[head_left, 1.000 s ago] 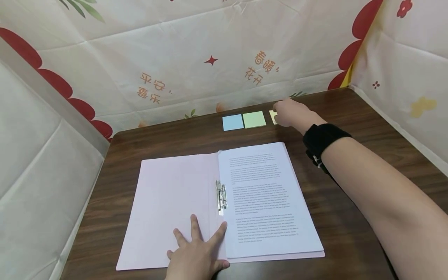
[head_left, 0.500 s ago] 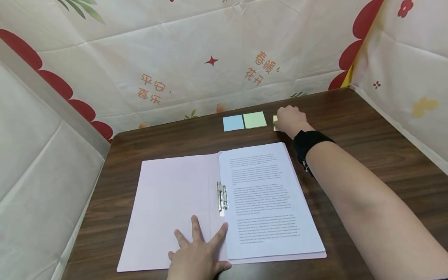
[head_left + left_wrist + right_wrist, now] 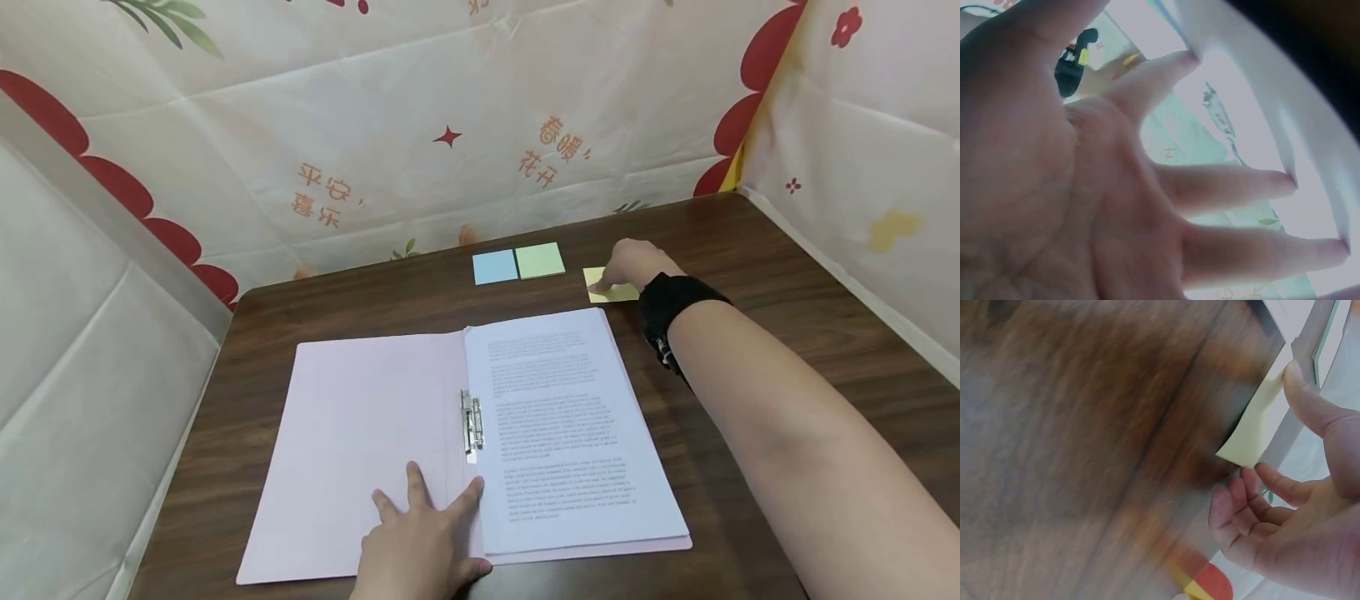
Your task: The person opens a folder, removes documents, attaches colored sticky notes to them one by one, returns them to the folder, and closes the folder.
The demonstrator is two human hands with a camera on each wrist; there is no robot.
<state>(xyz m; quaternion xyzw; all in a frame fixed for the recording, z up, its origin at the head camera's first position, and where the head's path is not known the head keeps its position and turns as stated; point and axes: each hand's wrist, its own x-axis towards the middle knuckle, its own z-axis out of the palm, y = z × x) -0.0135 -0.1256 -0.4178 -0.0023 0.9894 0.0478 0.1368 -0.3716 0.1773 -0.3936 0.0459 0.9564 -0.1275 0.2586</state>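
Nearest you, your left hand (image 3: 420,546) lies flat with fingers spread on the open folder (image 3: 360,454), beside the clip (image 3: 471,423). Beyond the printed page (image 3: 570,425), your right hand (image 3: 633,265) pinches the yellow note (image 3: 609,287) by its far edge, well right of the left hand. Blue (image 3: 495,267) and green (image 3: 540,260) notes lie just left.

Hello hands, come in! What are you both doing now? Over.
Right hand pinches a yellow square sticky note above the brown wooden table. Left hand presses flat on the open pale pink paper folder. Nothing blocking.
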